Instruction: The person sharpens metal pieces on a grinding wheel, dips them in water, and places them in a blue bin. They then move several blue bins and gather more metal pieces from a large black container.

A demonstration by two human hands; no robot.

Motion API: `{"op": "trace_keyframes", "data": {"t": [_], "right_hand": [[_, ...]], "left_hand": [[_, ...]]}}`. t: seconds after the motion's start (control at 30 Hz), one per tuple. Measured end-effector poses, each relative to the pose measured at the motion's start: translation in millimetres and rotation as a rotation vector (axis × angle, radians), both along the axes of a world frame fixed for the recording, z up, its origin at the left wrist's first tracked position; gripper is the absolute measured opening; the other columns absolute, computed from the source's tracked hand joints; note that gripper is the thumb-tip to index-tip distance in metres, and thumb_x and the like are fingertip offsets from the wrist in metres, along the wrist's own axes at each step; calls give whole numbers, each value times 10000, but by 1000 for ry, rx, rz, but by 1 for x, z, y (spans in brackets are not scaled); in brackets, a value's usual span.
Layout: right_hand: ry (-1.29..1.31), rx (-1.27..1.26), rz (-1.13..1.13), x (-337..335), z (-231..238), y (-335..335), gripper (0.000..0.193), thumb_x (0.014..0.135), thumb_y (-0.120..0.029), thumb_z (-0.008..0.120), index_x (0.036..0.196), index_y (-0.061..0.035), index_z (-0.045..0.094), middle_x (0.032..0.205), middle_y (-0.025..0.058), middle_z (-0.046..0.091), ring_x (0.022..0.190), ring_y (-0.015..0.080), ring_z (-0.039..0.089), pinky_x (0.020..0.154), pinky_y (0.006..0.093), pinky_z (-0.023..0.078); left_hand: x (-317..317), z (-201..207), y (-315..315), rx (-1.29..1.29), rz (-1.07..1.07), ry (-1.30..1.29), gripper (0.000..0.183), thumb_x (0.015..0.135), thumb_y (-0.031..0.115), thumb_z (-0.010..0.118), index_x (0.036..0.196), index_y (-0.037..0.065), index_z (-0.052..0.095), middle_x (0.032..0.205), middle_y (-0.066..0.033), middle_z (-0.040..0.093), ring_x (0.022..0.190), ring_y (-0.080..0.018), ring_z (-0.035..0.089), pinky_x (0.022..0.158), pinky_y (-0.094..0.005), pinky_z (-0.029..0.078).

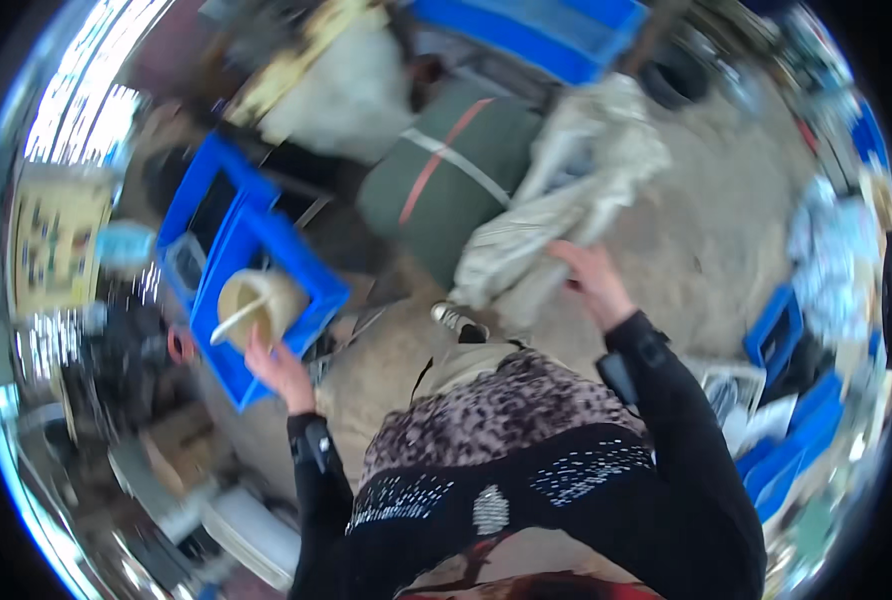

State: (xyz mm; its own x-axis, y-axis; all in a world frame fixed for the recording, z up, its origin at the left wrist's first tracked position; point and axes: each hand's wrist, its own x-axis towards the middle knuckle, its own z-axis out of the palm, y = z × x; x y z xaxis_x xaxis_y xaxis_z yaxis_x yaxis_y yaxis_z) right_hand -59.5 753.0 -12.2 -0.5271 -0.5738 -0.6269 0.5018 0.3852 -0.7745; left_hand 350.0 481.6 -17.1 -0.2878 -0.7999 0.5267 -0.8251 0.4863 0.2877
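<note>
My left hand is at a cream bucket, its fingertips closed at the near rim beside a pale bar, probably the handle. The bucket appears over or inside a blue crate; blur hides whether it rests there. My right hand reaches forward with its fingers stretched out and apart, and nothing shows between them. Right beside its fingertips lies a crumpled whitish woven sack; whether they touch it I cannot tell.
A dark green bale with white and red straps stands ahead, against the sack. Another blue crate is at the far side. On the right are stacked blue bins. Bare concrete floor shows at right; a shoe is below.
</note>
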Motion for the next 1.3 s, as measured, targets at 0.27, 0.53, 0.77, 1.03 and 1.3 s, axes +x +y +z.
{"op": "trace_keyframes", "data": {"t": [0.27, 0.53, 0.77, 1.03, 1.3], "right_hand": [[-48, 229, -166, -4, 0, -15, 409, 747, -280, 684, 1116, -140, 577, 970, 9, 601, 842, 140, 552, 622, 333, 425], [-238, 157, -326, -9, -14, -15, 418, 789, -217, 623, 1178, -91, 540, 1072, 79, 608, 1021, 264, 568, 868, 488, 478], [-215, -58, -470, -14, -46, -13, 263, 774, -152, 563, 1018, -53, 575, 1022, 75, 614, 974, 247, 569, 927, 392, 448], [150, -216, -275, 14, -16, -18, 174, 725, -100, 593, 891, -66, 556, 858, 51, 564, 925, 203, 552, 889, 342, 445], [-233, -79, -320, -10, -16, -34, 91, 701, -49, 582, 787, -77, 572, 805, 24, 575, 811, 198, 556, 795, 339, 459]], "left_hand": [[-3, 25, -13, -29, -12, -21, 372, 848, 43, 568, 1218, 12, 539, 1240, -168, 527, 1138, -355, 480, 969, -437, 357], [-17, 46, -18, -36, -203, 162, 357, 772, -29, 605, 1126, 19, 598, 1154, -154, 562, 1049, -344, 532, 910, -426, 409], [-14, 39, -34, -78, -165, 183, 314, 772, -35, 603, 1080, 15, 625, 1116, -140, 567, 1028, -326, 529, 900, -409, 412], [-18, 26, -40, -59, -199, 52, 342, 738, -20, 608, 1069, 54, 646, 1180, -129, 534, 1136, -343, 474, 989, -458, 338], [-23, 20, -39, -111, -151, -15, 360, 737, 28, 614, 1075, 140, 665, 1267, -97, 495, 1265, -350, 374, 1074, -542, 186]]}}
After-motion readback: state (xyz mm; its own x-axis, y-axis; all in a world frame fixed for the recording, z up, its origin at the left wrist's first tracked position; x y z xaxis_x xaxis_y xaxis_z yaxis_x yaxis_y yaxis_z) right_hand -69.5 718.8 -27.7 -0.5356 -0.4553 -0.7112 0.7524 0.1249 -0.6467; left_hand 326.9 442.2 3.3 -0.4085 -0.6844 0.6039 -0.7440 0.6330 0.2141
